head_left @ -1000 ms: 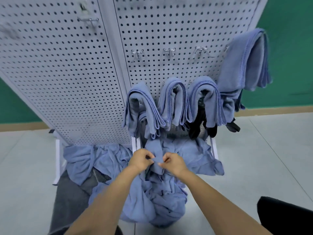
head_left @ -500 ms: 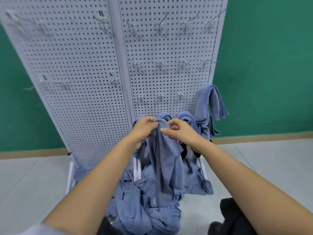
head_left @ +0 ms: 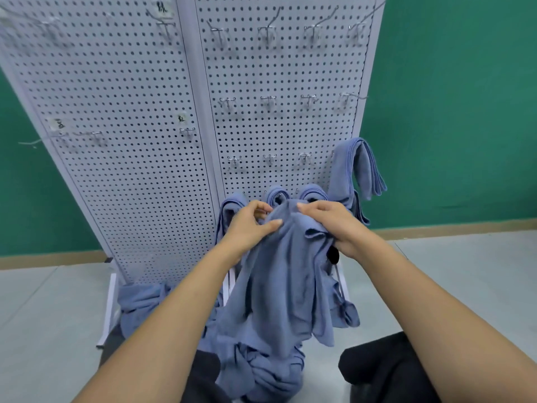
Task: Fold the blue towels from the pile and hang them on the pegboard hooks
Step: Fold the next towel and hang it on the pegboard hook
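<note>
Your left hand point(head_left: 250, 225) pinches the bunched top of a blue towel point(head_left: 284, 286) between thumb and fingers, just left of the frame's centre. Your right hand point(head_left: 334, 225) sits beside it, fingers curled over the same top edge and gripping the cloth, so both hands are clenched on the towel and nearly touch each other. The towel hangs from this grip in loose, uneven folds down the middle of the frame. Its lower end reaches the pile point(head_left: 261, 370) of crumpled blue towels at bottom centre; you cannot tell whether it is clear of the heap.

More of the pile spreads to the lower left, against the white base frame point(head_left: 109, 309) of the pegboard point(head_left: 130, 141). The pegboard stands directly behind your hands, two white perforated panels filling the upper left and centre. Rows of metal hooks point(head_left: 268, 100) run across the right panel, most of them bare. Three folded towels point(head_left: 277, 194) hang on the lowest row, right behind your fingers and partly hidden by them. A fourth folded towel point(head_left: 357, 167) hangs one row higher at the panel's right edge. Small paper labels point(head_left: 182, 118) are stuck to the left panel.

A green wall point(head_left: 450, 112) fills the right side and far left, above a grey floor point(head_left: 43, 315). Dark fabric point(head_left: 386, 370) lies at lower right, beneath your right forearm.
</note>
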